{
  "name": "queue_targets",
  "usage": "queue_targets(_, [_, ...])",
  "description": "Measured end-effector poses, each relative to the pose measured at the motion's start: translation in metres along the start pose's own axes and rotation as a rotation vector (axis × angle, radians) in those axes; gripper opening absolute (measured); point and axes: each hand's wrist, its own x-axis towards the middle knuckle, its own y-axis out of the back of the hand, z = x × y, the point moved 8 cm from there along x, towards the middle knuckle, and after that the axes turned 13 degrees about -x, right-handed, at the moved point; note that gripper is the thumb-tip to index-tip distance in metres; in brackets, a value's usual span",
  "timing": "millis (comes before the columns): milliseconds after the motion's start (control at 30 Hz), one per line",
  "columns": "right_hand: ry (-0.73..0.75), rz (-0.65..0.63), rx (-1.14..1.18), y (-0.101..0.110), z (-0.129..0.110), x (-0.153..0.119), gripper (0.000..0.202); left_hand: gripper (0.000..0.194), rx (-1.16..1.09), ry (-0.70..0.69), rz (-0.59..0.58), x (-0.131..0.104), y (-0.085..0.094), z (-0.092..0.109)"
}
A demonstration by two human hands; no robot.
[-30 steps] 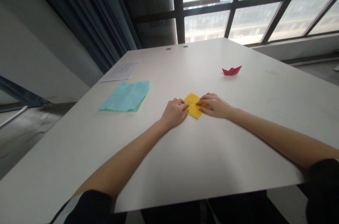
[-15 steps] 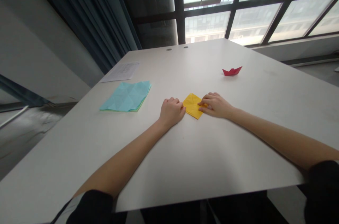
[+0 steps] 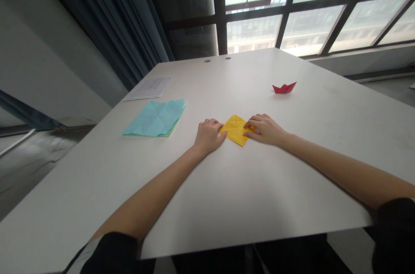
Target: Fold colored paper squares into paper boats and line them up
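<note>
A small folded yellow origami paper [image 3: 234,129] lies on the white table, turned like a diamond, with crease lines on its top face. At its left corner, my left hand [image 3: 209,135] has thumb and fingers on the paper's edge, pinching it. My right hand [image 3: 264,129] grips the opposite corner, its thumb and fingertips resting over the paper. The right corner is partly hidden by those fingers. Both forearms rest along the tabletop.
On the white table [image 3: 207,205], a stack of creased light-blue paper sheets [image 3: 155,118] lies to the left. Behind it is a printed white sheet [image 3: 149,88]. A red paper boat [image 3: 284,88] stands at the back right. Windows and a blue curtain [image 3: 110,10] are beyond the table.
My left hand has shifted slightly left and its fingers have uncovered more of the yellow paper's left corner. My right hand and the paper stay nearly in place.
</note>
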Motion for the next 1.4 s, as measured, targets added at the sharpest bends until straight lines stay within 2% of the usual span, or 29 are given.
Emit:
queue_targets(233, [-0.007,0.001,0.0,0.0,0.0,0.0,0.031,0.026,-0.058,-0.01,0.038,0.001,0.006,0.002])
queue_targets(433, [-0.009,-0.003,-0.014,0.0,0.0,0.0,0.031,0.017,-0.185,-0.099,0.027,0.0,0.007,0.008])
queue_targets(767, [0.002,-0.003,-0.028,-0.001,0.0,0.0,0.031,0.023,-0.266,-0.167,-0.015,-0.001,0.003,0.012])
queue_targets(900, [0.007,-0.006,-0.035,-0.001,-0.001,-0.001,0.031,0.031,-0.306,-0.193,-0.052,-0.002,0.001,0.016])
queue_targets(1100, [0.053,0.012,-0.052,0.0,-0.004,-0.001,0.03,0.032,-0.202,-0.295,-0.149,-0.005,-0.005,0.024])
queue_targets(1267, [0.142,0.011,-0.005,0.0,-0.015,-0.001,0.028,0.032,-0.2,-0.315,-0.145,-0.005,-0.008,0.023])
queue_targets(1400, [0.178,-0.006,0.075,0.002,-0.022,-0.002,0.038,0.044,-0.254,-0.265,-0.103,-0.004,-0.006,0.019])
